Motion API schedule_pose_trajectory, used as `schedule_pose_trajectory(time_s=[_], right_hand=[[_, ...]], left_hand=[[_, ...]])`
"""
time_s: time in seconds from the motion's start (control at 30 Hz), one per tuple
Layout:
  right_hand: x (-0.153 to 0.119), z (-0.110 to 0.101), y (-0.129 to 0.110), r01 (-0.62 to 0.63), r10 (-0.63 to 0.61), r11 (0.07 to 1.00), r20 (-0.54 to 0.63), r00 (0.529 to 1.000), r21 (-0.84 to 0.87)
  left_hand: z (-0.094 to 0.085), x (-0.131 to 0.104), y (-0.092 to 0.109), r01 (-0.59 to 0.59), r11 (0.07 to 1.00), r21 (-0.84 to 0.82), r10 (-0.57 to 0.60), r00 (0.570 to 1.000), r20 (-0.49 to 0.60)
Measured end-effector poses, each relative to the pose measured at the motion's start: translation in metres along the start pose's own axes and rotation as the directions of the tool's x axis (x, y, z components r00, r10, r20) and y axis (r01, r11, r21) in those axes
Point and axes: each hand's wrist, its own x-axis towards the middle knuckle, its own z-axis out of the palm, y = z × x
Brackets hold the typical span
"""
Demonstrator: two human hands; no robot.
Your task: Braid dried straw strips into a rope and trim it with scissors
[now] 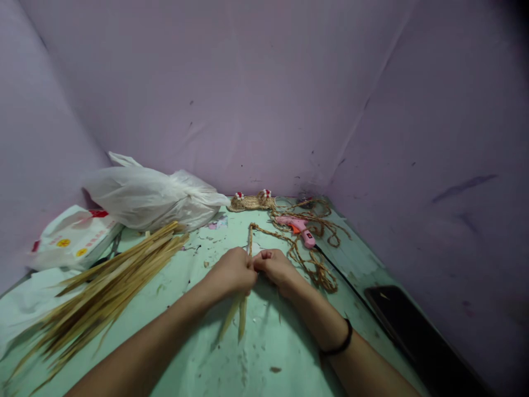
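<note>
My left hand (235, 271) is closed in a pinch around dried leaf strips (242, 317), whose loose ends hang below it toward me. Fingertips touching it, my right hand (276, 267) is pinched at the same spot; the fingers hide exactly what part it grips. From between the hands a thin twisted cord (250, 238) runs away from me. It bends at the far end and continues right as a braided cord (273, 234) into a loose brown heap (324, 275). Left of my hands lies a bundle of dried leaves (119, 281).
Beyond the cord lie a pink glue gun (303, 229) with a black cable and a woven piece (253, 202) with red and white beads. A white plastic bag (157, 196) and a printed packet (78, 237) stand left. A dark phone-like slab (413, 325) lies right. Walls enclose the green table (198, 353).
</note>
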Motion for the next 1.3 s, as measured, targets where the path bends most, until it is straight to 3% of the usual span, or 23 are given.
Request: schedule_pose_trajectory(time_s=[0.1,0.2,0.3,0.37,0.5,0.57,0.67,0.73,0.83,0.93,1.03,1.17,1.3], right_hand=[[0.001,0.001,0.002,-0.007,0.008,0.999,-0.021,1.0,0.049],[0.002,0.0,0.004,0.031,-0.035,0.994,0.036,0.999,0.108],[0.001,-0.003,0.002,0.026,-0.04,0.989,0.096,0.995,0.144],[-0.001,-0.005,0.0,0.025,-0.042,0.988,0.113,0.993,0.15],[-0.004,-0.008,-0.005,0.024,-0.051,0.985,0.155,0.987,0.17],[-0.002,-0.009,-0.005,0.027,-0.05,0.989,0.16,0.986,0.148],[0.003,-0.009,0.0,0.094,-0.099,0.995,0.155,0.983,0.04],[0.006,-0.01,0.003,0.172,-0.156,0.978,0.13,0.979,-0.12],[0.002,-0.01,0.002,0.248,-0.256,0.854,0.045,0.966,-0.457],[-0.008,-0.01,-0.007,0.18,-0.295,0.709,-0.055,0.954,-0.682],[-0.019,-0.007,-0.017,0.105,-0.27,0.655,-0.103,0.957,-0.748],[-0.029,0.003,-0.022,0.174,-0.288,0.614,-0.014,0.957,-0.77],[-0.039,0.01,-0.026,0.212,-0.335,0.526,0.029,0.942,-0.823]], left_hand=[[0.012,-0.008,0.007,-0.035,0.977,0.211,0.072,0.983,-0.171],[0.001,-0.009,0.009,-0.067,0.974,0.214,0.097,0.986,-0.136],[-0.022,-0.003,0.006,0.051,0.998,-0.033,-0.054,0.994,-0.096],[-0.031,0.003,0.001,0.136,0.946,-0.295,-0.151,0.988,-0.031],[-0.023,0.016,-0.009,0.257,0.751,-0.608,-0.105,0.956,0.274],[-0.015,0.02,-0.013,0.273,0.714,-0.645,-0.096,0.95,0.296],[-0.009,0.021,-0.013,0.287,0.796,-0.534,-0.192,0.955,0.227],[-0.01,0.018,-0.009,0.295,0.855,-0.427,-0.245,0.955,0.17],[-0.011,0.013,-0.001,0.273,0.875,-0.4,-0.251,0.962,0.108],[-0.011,0.01,0.001,0.271,0.866,-0.421,-0.248,0.963,0.108],[-0.009,0.012,-0.002,0.267,0.848,-0.459,-0.235,0.964,0.127],[-0.009,0.016,-0.009,0.253,0.8,-0.545,-0.196,0.967,0.162],[-0.017,0.02,-0.018,0.18,0.784,-0.594,-0.067,0.976,0.208]])
